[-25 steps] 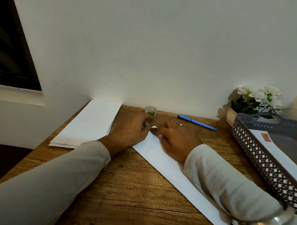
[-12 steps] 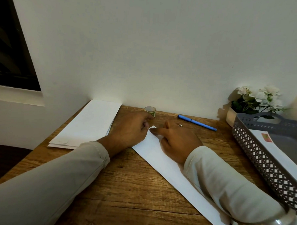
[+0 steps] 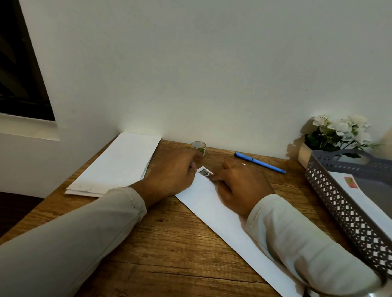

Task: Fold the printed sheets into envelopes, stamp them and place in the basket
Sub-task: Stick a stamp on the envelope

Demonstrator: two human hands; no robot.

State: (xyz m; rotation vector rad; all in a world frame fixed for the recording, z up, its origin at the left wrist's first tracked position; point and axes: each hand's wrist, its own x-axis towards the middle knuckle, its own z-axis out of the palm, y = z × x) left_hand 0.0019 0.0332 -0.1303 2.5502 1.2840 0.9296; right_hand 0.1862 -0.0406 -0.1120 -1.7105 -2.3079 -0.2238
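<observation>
A long white envelope [image 3: 221, 216] lies diagonally on the wooden table [image 3: 164, 254]. A small dark-printed stamp [image 3: 205, 172] sits on its far corner. My left hand [image 3: 172, 172] rests at the envelope's far left edge, its curled fingers on that corner beside the stamp. My right hand [image 3: 240, 185] lies on the envelope, its index fingertip touching the stamp's right edge. A stack of white sheets [image 3: 119, 163] lies at the back left. The grey perforated basket [image 3: 344, 211] on the right holds a stamped envelope [image 3: 371, 201].
A small roll of stamps [image 3: 198, 146] stands by the wall just beyond my left hand. A blue pen [image 3: 260, 162] lies behind my right hand. White flowers in a pot [image 3: 340, 131] stand at the back right corner. The table's left edge drops off near the sheets.
My right hand has drawn back a little toward me, uncovering the stamp on the envelope's corner. The left hand has stayed in place.
</observation>
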